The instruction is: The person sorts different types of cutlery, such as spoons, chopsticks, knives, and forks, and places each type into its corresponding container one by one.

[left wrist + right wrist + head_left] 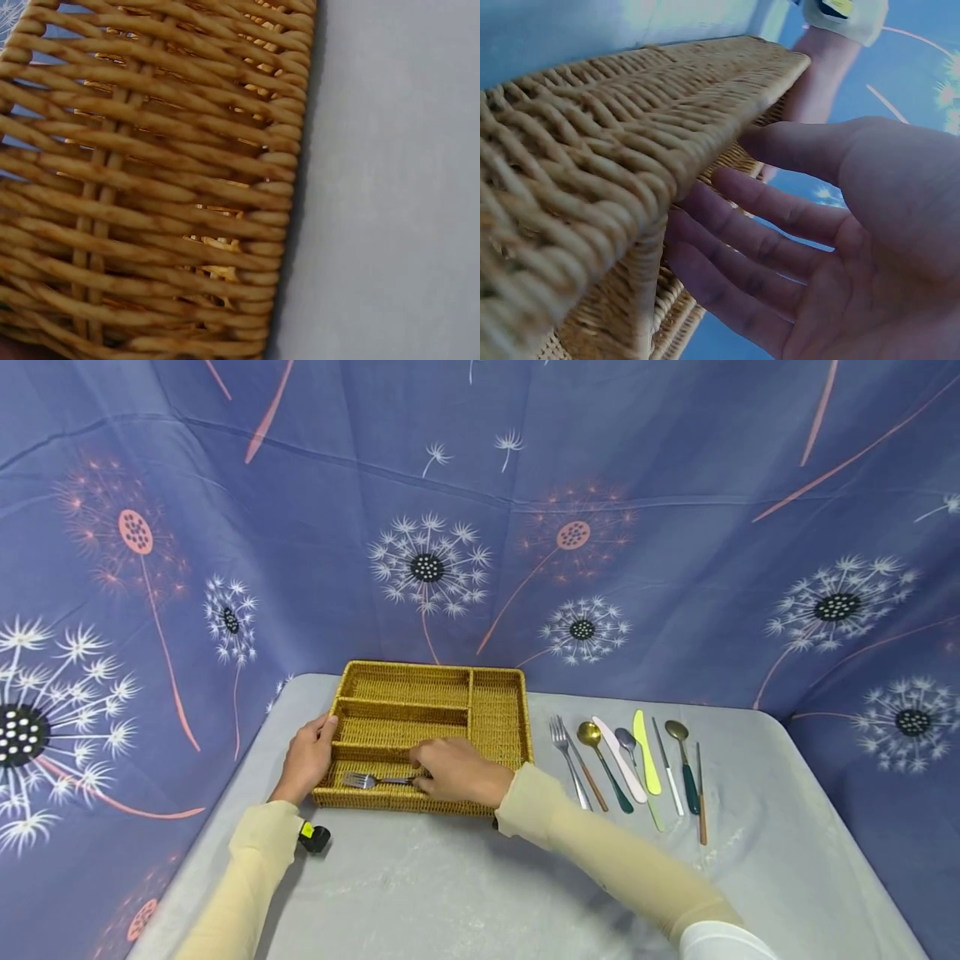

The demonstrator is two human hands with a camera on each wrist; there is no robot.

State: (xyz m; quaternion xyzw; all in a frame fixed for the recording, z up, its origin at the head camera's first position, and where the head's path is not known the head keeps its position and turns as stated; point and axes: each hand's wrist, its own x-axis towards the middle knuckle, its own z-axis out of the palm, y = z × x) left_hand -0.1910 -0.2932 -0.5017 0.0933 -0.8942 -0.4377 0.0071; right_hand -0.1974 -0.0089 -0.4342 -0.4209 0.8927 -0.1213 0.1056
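One silver fork (369, 781) lies in the nearest slot of the one woven tray (495, 710), the right hand (461, 772) resting open-fingered on its handle, the left hand (306, 760) holding the tray's left rim, eight utensils (637, 764) lined alongside.

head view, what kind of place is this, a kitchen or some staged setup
Probably a staged recording setup, not a kitchen: a blue dandelion-print cloth backdrop hangs behind a grey-covered table that holds only a woven wicker cutlery tray and a neat row of loose cutlery.
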